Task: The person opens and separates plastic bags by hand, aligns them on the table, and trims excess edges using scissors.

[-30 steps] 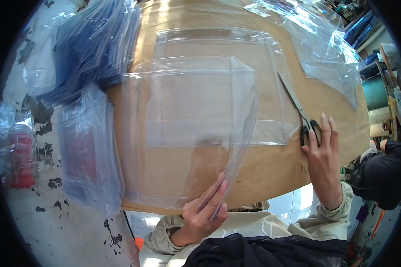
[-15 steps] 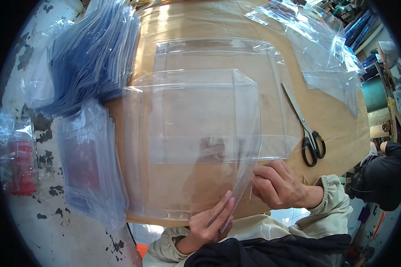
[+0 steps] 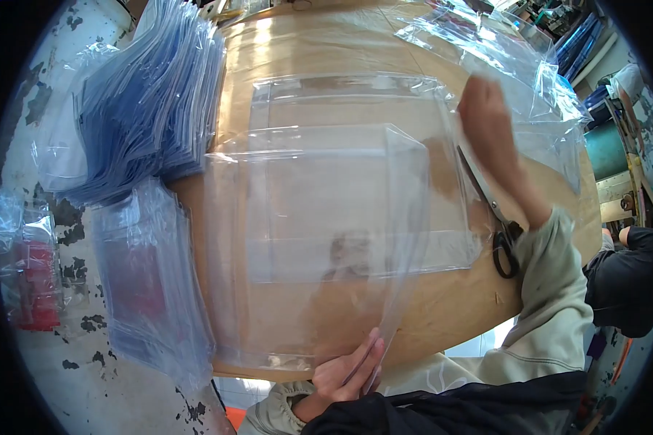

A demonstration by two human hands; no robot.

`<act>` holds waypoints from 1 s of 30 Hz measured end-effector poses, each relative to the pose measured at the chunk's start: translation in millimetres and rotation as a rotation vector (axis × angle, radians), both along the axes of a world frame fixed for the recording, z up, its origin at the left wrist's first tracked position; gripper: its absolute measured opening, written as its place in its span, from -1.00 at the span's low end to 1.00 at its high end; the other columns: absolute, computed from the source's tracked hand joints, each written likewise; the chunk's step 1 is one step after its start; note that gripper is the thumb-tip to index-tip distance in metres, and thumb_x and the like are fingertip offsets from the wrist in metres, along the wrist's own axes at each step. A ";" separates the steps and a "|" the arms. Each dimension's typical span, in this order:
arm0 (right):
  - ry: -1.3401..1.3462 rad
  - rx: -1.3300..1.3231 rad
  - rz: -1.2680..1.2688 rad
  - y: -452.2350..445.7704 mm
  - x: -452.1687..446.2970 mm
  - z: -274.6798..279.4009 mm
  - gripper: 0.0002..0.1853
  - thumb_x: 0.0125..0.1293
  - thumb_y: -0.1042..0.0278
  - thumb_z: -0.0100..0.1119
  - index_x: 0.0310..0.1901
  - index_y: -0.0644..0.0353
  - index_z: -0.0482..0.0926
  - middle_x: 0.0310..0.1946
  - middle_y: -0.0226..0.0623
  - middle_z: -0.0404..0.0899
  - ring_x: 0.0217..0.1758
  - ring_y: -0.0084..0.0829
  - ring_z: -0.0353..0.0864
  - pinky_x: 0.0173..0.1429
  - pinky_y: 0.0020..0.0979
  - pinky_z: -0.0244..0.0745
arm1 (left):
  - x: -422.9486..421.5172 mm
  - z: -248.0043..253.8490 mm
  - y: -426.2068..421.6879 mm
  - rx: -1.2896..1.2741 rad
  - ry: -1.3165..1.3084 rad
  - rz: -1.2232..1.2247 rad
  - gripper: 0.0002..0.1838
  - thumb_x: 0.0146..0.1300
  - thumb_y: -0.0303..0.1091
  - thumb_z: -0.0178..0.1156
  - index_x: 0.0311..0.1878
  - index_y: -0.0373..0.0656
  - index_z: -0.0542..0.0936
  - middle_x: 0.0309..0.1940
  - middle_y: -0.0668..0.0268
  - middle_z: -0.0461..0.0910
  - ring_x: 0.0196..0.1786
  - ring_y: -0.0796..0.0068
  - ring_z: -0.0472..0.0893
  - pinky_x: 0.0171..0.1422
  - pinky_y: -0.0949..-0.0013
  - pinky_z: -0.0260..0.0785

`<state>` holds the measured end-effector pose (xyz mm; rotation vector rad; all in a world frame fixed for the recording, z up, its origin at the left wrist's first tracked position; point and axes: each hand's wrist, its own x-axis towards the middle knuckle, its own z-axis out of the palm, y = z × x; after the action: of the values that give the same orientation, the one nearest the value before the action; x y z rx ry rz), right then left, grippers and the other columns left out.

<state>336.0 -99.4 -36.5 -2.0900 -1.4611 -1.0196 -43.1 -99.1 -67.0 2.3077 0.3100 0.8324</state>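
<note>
My left hand grips the lower right edge of a clear plastic cover at the table's near edge, with the sheet's edge between its fingers. Beneath that cover, farther back, lies a second clear plastic cover. Blurred by motion, my right hand is raised near that second cover's upper right corner; its fingers look curled, but what they hold, if anything, cannot be made out. Scissors with black handles lie beside my right forearm, partly hidden by the sleeve.
A thick stack of bluish plastic covers stands at the upper left, with more clear covers below it. Loose clear plastic lies at the upper right. A red packet is far left. A person in dark clothing is at right.
My right hand moved from the scissors to the cover's right edge, then up and away toward the back right. My left hand keeps its grip on the cover.
</note>
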 end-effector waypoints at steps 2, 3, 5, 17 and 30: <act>0.116 0.044 -0.142 7.4 68.0 7.0 -0.89 0.30 0.49 -0.03 -0.27 0.32 0.28 -0.41 0.09 0.42 -0.33 0.05 0.46 -0.26 -0.06 0.37 | -11.0 8.5 -1.4 -0.073 0.129 -0.038 -0.65 0.08 -0.49 0.18 -0.02 -0.33 0.62 -0.06 0.05 0.63 -0.30 0.31 0.69 -0.20 0.44 0.53; 0.114 0.042 -0.134 13.1 73.1 15.0 -0.88 0.31 0.46 -0.03 -0.26 0.32 0.29 -0.40 0.10 0.44 -0.32 0.06 0.48 -0.26 -0.06 0.38 | -13.6 10.4 -1.6 -0.107 0.188 -0.056 -0.67 0.16 -0.47 0.14 0.00 -0.34 0.60 -0.03 0.04 0.62 -0.22 0.23 0.71 -0.13 0.41 0.54; 0.122 0.030 -0.121 19.9 80.6 29.5 -0.86 0.35 0.42 -0.05 -0.24 0.33 0.30 -0.38 0.11 0.48 -0.30 0.08 0.51 -0.24 -0.07 0.40 | -13.6 8.1 -2.3 -0.206 0.183 -0.069 -0.62 0.17 -0.45 0.14 0.09 -0.24 0.56 0.02 0.10 0.60 -0.20 0.22 0.70 -0.10 0.38 0.53; -0.007 -0.115 -0.130 -49.7 25.1 36.2 -0.69 0.16 0.67 0.04 -0.02 0.27 0.46 -0.13 0.00 0.52 -0.13 -0.07 0.57 -0.14 -0.21 0.48 | -9.2 6.8 -6.2 -0.385 0.231 -0.042 -0.55 0.22 -0.32 0.22 0.21 0.03 0.51 -0.07 0.26 0.65 -0.19 0.35 0.69 -0.12 0.38 0.52; 0.554 -0.306 0.518 -81.2 -120.7 19.3 -0.57 0.00 0.50 0.39 -0.05 0.24 0.49 -0.20 -0.23 0.48 -0.24 -0.24 0.53 -0.26 -0.34 0.51 | 2.5 -2.2 1.4 0.030 -0.035 -0.024 -0.61 -0.01 -0.45 0.25 -0.02 -0.19 0.66 -0.08 0.14 0.66 -0.31 0.46 0.71 -0.28 0.50 0.56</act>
<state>215.2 -180.7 -17.2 -1.8054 -1.7719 -0.0156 -40.6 -97.7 -69.3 2.3171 0.2558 0.8696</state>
